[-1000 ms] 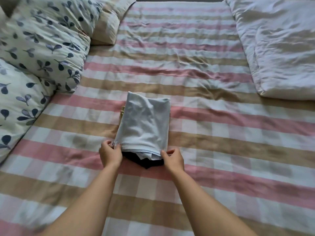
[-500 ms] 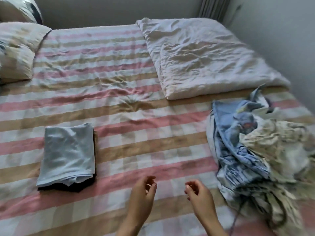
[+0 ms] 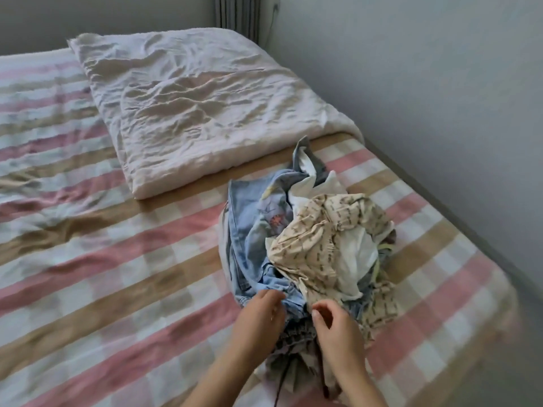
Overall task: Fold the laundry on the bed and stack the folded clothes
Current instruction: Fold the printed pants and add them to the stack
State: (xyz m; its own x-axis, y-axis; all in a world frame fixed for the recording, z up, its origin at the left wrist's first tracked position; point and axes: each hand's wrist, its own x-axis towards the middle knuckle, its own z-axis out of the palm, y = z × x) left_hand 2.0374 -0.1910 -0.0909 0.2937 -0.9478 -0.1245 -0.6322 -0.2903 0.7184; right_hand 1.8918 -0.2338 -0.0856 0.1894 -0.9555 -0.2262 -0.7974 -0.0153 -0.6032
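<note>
A loose pile of unfolded laundry [image 3: 323, 248] lies on the right side of the bed. It holds a light blue garment [image 3: 249, 230], a cream patterned piece [image 3: 311, 242], white cloth and a grey gathered piece [image 3: 296, 336] at the near end. My left hand [image 3: 261, 315] is at the pile's near edge, its fingers curled onto the bunched hem of the blue garment. Beside it, my right hand [image 3: 338, 327] hovers over the grey piece with loosely curled fingers that hold nothing I can see. The folded stack is out of view.
The bed has a pink, tan and white checked sheet [image 3: 117, 274]. A folded pale quilt [image 3: 191, 104] lies at the far side, just behind the pile. A grey wall [image 3: 440, 113] runs along the bed's right edge.
My view has swung right from the folded stack to the laundry pile. Both hands let go of the stack, crossed the bed and reached the pile's near edge.
</note>
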